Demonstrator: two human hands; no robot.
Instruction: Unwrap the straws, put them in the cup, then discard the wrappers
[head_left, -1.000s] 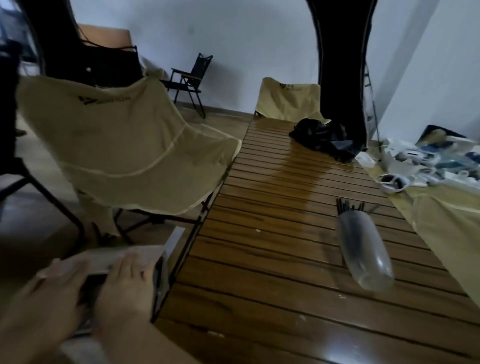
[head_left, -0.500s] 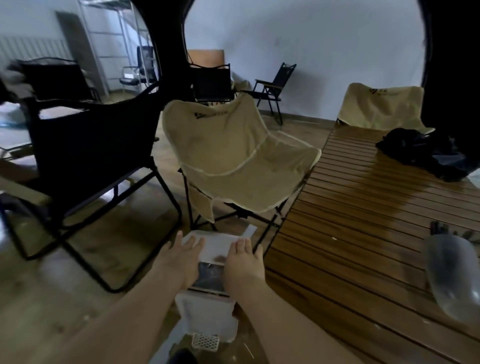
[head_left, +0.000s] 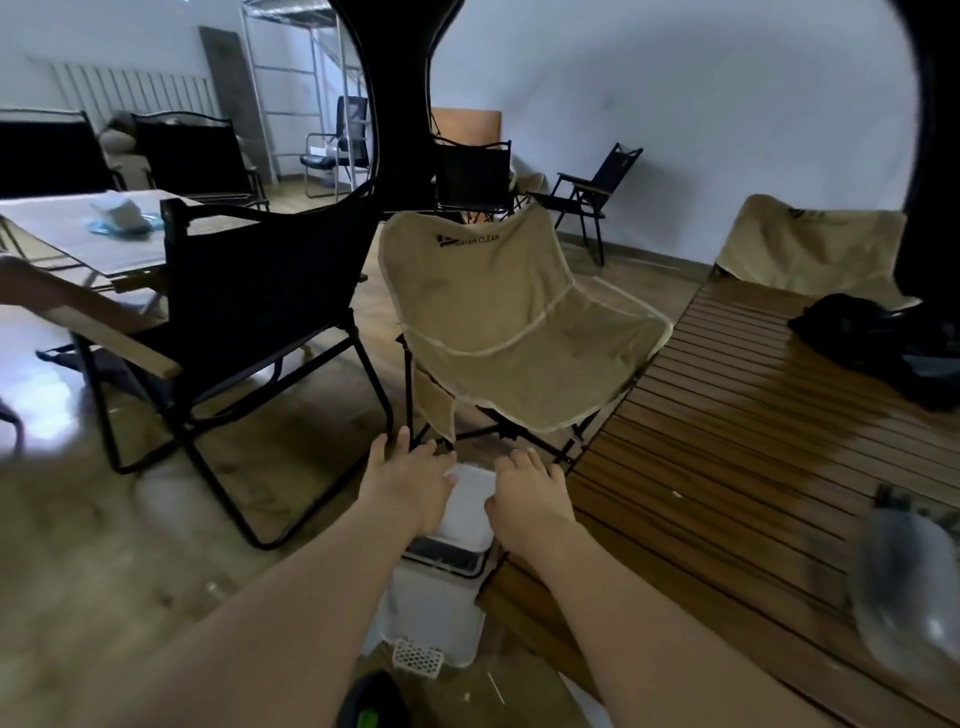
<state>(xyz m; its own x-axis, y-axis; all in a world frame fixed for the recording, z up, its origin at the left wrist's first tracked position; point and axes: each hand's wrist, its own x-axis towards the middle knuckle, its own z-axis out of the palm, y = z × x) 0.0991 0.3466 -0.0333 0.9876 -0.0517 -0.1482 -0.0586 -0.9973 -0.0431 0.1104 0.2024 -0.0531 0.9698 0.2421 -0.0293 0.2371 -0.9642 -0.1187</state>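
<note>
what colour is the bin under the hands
White bin, with a darker opening beneath its lid; head view.

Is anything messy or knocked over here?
Not really. The clear cup on the wooden table looks tipped, but that may be the wide lens; dark straws poke from its top. A black bundle lies crumpled at the table's far end. Both hands, left hand and right hand, rest on the white bin's lid.

Tan chair (head_left: 519, 332) close behind bin (head_left: 431, 618); table (head_left: 727, 457) right.

A clear plastic cup (head_left: 906, 587) stood on the slatted wooden table (head_left: 727, 441), dark straws (head_left: 896, 500) protruding from its top.
</note>
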